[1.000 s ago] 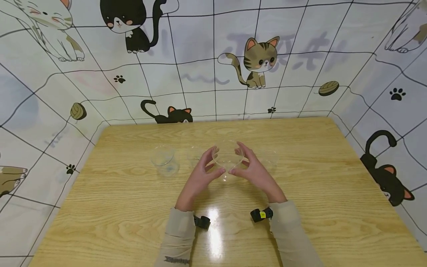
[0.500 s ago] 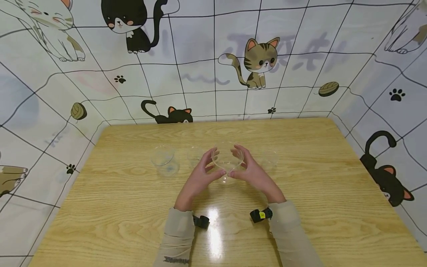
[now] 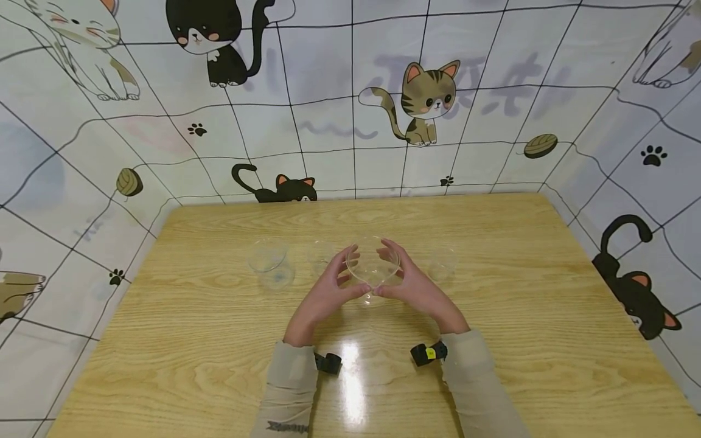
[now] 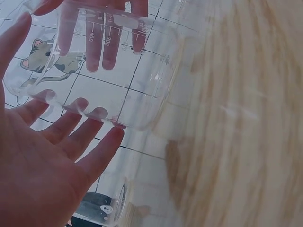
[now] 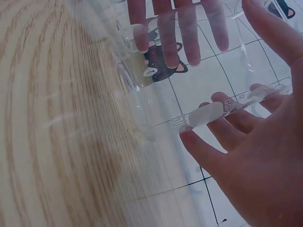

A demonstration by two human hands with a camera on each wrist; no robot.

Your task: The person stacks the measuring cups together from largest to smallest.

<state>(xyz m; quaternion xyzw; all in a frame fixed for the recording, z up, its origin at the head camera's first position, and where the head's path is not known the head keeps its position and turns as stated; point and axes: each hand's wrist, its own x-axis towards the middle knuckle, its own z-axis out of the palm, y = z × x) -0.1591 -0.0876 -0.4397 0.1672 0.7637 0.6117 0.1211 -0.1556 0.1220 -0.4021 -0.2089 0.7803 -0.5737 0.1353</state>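
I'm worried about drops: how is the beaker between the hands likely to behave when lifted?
Probably stiff: the beaker looks undented between left hand and right hand. It looks smooth, so perhaps slippery. Clear like glass, it may be fragile, though plastic is possible.

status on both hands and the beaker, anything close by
Left hand, right hand: both holding clear beaker from opposite sides. Rim up; contact with table unclear. Other clear containers close by, left and right.

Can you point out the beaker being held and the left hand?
Beaker [image 4: 112,85], left wrist view: on its clear side wall.
Left hand [image 3: 329,288], head view: on the back of the hand.
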